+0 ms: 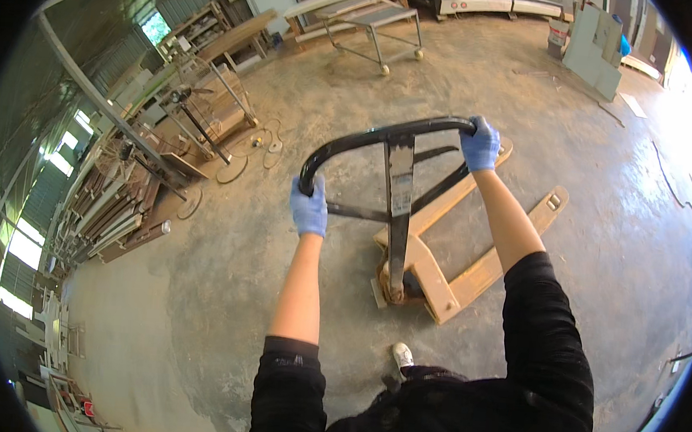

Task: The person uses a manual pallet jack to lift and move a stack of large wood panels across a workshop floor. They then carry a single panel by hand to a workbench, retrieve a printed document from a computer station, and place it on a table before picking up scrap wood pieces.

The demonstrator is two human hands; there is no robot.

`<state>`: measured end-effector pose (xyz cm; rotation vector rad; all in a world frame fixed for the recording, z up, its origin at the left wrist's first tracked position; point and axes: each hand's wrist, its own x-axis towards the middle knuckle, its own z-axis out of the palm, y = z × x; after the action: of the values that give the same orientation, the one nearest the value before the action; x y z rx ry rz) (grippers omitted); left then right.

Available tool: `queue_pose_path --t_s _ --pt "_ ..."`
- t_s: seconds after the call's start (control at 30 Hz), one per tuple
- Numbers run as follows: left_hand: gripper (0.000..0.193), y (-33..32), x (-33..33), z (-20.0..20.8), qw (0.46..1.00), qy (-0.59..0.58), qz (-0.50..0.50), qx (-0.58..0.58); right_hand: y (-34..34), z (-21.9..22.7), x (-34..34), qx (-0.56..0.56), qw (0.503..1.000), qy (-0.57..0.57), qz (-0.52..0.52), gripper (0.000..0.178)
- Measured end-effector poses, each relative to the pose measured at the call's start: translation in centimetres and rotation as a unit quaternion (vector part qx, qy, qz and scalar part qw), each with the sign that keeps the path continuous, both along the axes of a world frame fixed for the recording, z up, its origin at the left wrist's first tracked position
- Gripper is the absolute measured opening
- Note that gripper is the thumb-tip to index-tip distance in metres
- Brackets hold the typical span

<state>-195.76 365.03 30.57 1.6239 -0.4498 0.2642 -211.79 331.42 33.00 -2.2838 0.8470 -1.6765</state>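
Observation:
Both of my hands wear blue gloves and grip the black looped handle point(392, 131) of a pallet jack. My left hand point(309, 208) is wrapped round the handle's left side. Round its far right corner my right hand point(481, 145) is closed. A dark lever point(435, 153) sits inside the loop, beside the central bar. Below the handle, the pallet jack's worn yellow body point(431, 280) rests on the floor. Its two forks point(512, 248) point away to the far right.
A wheeled metal-frame table point(375, 27) stands at the back. Stacked boards and strips point(109, 215) lie along the left, near a wheeled wooden cart point(227, 103) and a coiled cable point(273, 143). Leaning panels point(594, 53) and a bucket point(557, 36) stand far right. My shoe point(402, 354) is just behind the jack.

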Motion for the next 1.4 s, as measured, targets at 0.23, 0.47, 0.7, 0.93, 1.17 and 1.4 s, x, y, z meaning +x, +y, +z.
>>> queue_pose_path --t_s 0.23,0.47,0.7,0.93,1.17,1.4 --pt "0.022 -6.2 11.9 -0.9 0.995 0.041 -0.056 -0.066 -2.9 -0.1 8.0 0.040 0.999 -0.018 -0.020 0.016" --pt "0.020 -16.3 24.4 -1.1 0.982 0.053 -0.137 -0.119 -7.2 -0.7 14.3 0.016 0.997 -0.029 -0.072 0.017" --pt "0.017 -26.3 33.3 -4.5 0.964 0.066 -0.226 -0.127 -12.6 -5.0 19.8 -0.033 0.984 -0.028 -0.173 0.017" --pt "0.016 -39.2 40.9 -6.8 0.952 0.060 -0.280 -0.109 -18.7 -7.7 23.9 -0.021 0.971 -0.030 -0.234 0.022" --pt "0.017 -53.3 45.9 -7.8 0.938 0.083 -0.328 -0.079 -24.2 -9.3 27.2 0.005 0.967 -0.102 -0.235 0.021" --pt "0.018 -66.1 47.0 -9.1 0.937 0.094 -0.333 -0.039 -28.5 -10.2 28.6 0.004 0.957 -0.122 -0.262 0.023"
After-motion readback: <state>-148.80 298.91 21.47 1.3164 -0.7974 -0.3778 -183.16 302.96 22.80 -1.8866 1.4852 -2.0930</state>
